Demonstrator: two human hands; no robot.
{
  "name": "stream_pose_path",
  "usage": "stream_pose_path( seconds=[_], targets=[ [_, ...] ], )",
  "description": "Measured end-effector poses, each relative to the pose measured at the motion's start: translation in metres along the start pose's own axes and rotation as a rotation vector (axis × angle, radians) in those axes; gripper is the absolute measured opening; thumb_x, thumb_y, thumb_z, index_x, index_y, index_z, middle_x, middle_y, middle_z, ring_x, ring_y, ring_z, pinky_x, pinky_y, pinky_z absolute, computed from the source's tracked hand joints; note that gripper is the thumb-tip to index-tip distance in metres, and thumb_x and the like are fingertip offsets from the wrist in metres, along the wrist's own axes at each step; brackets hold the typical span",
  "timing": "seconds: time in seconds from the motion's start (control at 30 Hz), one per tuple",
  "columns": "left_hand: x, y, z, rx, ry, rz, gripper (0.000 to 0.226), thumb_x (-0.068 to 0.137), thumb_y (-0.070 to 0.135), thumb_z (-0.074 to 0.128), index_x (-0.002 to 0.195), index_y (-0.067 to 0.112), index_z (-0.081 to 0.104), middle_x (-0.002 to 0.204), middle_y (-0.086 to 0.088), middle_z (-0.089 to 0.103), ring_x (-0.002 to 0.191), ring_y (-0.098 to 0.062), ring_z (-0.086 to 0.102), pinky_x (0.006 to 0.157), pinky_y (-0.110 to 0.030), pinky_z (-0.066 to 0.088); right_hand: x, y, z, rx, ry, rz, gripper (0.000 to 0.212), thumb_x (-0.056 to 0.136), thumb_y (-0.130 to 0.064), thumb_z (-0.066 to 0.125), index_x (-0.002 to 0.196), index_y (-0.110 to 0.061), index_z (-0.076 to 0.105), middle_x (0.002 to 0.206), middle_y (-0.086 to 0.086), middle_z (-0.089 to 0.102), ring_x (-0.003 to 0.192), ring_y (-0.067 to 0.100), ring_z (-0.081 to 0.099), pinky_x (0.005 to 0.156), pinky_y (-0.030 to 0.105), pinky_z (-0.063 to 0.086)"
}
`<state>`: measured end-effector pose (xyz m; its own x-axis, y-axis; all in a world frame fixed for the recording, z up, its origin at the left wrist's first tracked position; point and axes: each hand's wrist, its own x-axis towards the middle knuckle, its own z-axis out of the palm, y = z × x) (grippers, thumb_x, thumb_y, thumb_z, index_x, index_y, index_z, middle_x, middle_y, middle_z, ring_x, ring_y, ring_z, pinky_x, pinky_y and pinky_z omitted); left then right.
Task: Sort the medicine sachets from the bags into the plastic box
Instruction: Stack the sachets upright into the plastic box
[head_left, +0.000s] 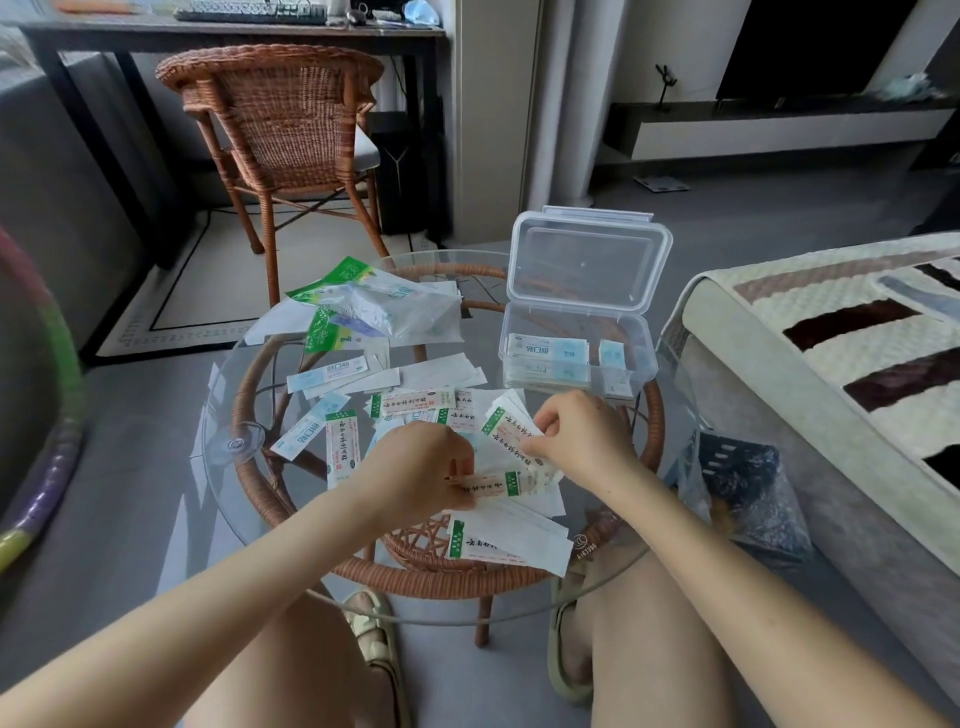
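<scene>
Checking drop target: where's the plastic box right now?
In the head view the plastic box sits at the far right of the glass table, lid open, beyond the right hand and right of the bags.

Plastic box (574, 358) open w/ lid upright behind (top access free); loose sachets (415, 402) crowd glass table (218, 415) btwn.

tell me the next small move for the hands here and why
Probably square up the green-and-red sachets pinched between the left hand and right hand, then carry them to the open plastic box: it holds only blue sachets so far.
</scene>
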<state>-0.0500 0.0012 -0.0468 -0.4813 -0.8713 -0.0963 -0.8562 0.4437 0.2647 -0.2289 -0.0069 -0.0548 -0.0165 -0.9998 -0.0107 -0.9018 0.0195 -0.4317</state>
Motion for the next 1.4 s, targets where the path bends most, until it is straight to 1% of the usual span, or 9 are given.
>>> stream_pose_path(
  seconds=[0.23,0.4,0.5,0.6,0.67,0.8,0.93,1.17,1.4],
  targets=[
    [0.004,-0.001,-0.003,-0.081,0.056,-0.025,0.020,0.076,0.032,0.073,0.087,0.016,0.069,0.080,0.003,0.066,0.072,-0.015,0.059,0.065,-0.027,0.049,-0.021,0.013,-0.038,0.452,0.171,-0.057,0.017,0.076,-0.026,0.076,0.088,-0.014,0.072,0.083,-0.007,0.068,0.080,0.012,0.064,0.075,0.033,0.054],
    [0.020,0.003,-0.001,-0.074,0.030,0.097,0.021,0.076,0.034,0.072,0.088,0.016,0.070,0.080,0.006,0.067,0.067,-0.011,0.053,0.059,-0.019,0.041,-0.041,0.016,-0.042,0.201,-0.085,-0.283,0.009,0.079,-0.026,0.072,0.076,-0.021,0.065,0.116,-0.017,0.061,0.105,0.004,0.055,0.086,0.013,0.038],
    [0.026,0.002,-0.001,-0.193,-0.026,0.146,0.009,0.079,0.017,0.070,0.087,0.014,0.072,0.085,0.003,0.071,0.072,-0.012,0.059,0.064,-0.018,0.046,-0.037,0.018,-0.023,0.060,-0.169,-0.311,0.008,0.085,-0.026,0.067,0.082,-0.021,0.061,0.109,-0.007,0.066,0.101,0.012,0.059,0.083,0.027,0.048],
    [0.029,-0.001,-0.003,-0.306,-0.063,0.154,0.012,0.077,0.011,0.071,0.089,0.013,0.073,0.087,0.003,0.072,0.074,-0.008,0.063,0.071,-0.017,0.052,-0.033,0.023,-0.014,0.019,-0.114,-0.329,0.010,0.089,-0.026,0.062,0.088,-0.015,0.060,0.100,-0.002,0.069,0.090,0.016,0.063,0.071,0.030,0.051],
    [0.029,-0.001,-0.008,-0.434,-0.054,0.130,0.014,0.077,0.005,0.070,0.089,0.013,0.073,0.084,0.005,0.071,0.070,-0.001,0.061,0.067,-0.011,0.050,-0.034,0.028,-0.019,0.034,-0.023,-0.349,0.008,0.090,-0.022,0.061,0.092,-0.015,0.061,0.100,-0.003,0.069,0.088,0.013,0.064,0.064,0.017,0.048],
    [0.037,0.023,-0.021,-0.722,0.020,0.086,0.023,0.076,-0.006,0.068,0.093,0.010,0.071,0.085,0.002,0.068,0.078,-0.008,0.063,0.079,-0.024,0.053,-0.040,0.049,-0.042,0.103,0.172,-0.289,0.034,0.087,-0.013,0.065,0.120,-0.019,0.061,0.099,-0.010,0.063,0.089,0.006,0.059,0.072,0.009,0.045],
    [0.060,0.054,-0.012,-0.574,0.091,0.049,0.039,0.074,0.001,0.067,0.111,0.012,0.066,0.103,0.001,0.067,0.087,-0.012,0.060,0.082,-0.023,0.050,-0.040,0.073,-0.038,0.059,0.343,-0.223,0.028,0.080,-0.004,0.071,0.107,-0.009,0.070,0.097,0.009,0.073,0.085,0.023,0.068,0.061,0.009,0.043],
    [0.078,0.088,0.028,-0.826,0.137,-0.049,0.056,0.081,0.022,0.069,0.131,0.010,0.049,0.128,-0.003,0.057,0.120,-0.014,0.052,0.100,-0.024,0.041,-0.032,0.088,-0.005,0.136,0.251,-0.143,0.023,0.087,-0.005,0.062,0.109,-0.010,0.066,0.101,0.007,0.065,0.096,0.018,0.060,0.079,0.020,0.041],
    [0.079,0.095,0.044,-1.081,0.308,-0.155,0.022,0.085,-0.002,0.055,0.102,0.009,0.064,0.097,-0.003,0.067,0.094,-0.015,0.062,0.079,-0.019,0.050,-0.028,0.088,0.005,0.197,0.176,-0.118,0.030,0.089,-0.003,0.057,0.119,-0.009,0.056,0.116,0.006,0.058,0.112,0.018,0.053,0.092,0.023,0.041]
  ],
)
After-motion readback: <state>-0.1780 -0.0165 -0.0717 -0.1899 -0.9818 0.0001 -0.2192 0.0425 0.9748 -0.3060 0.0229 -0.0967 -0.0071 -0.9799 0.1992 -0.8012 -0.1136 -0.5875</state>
